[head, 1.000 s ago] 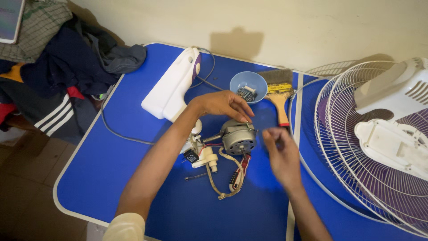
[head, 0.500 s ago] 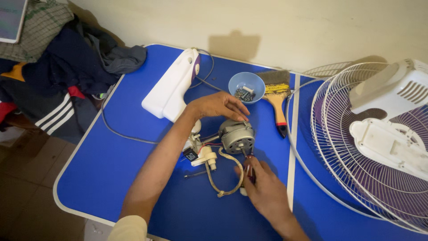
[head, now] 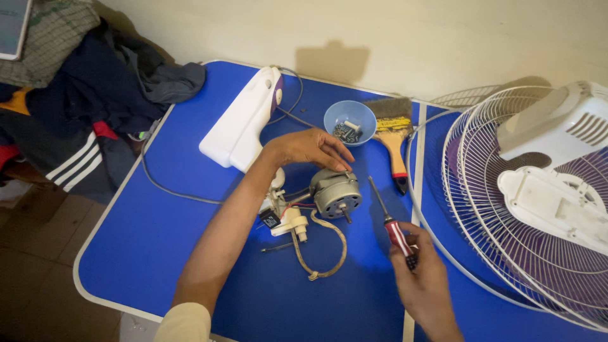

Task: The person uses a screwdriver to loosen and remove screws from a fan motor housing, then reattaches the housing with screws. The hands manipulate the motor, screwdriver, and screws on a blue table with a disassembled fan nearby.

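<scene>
On blue table | left hand touches motor | right hand grips screwdriver

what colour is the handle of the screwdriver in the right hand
Red and black, with a dark metal shaft; the head view shows the screwdriver held in the right hand.

Grey tablet screen, top-left corner.

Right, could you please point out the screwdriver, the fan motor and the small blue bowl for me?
screwdriver [head: 398, 235], head view, on its red handle above the right hand.
fan motor [head: 335, 192], head view, on its round metal casing.
small blue bowl [head: 334, 116], head view, on its left rim.
</scene>
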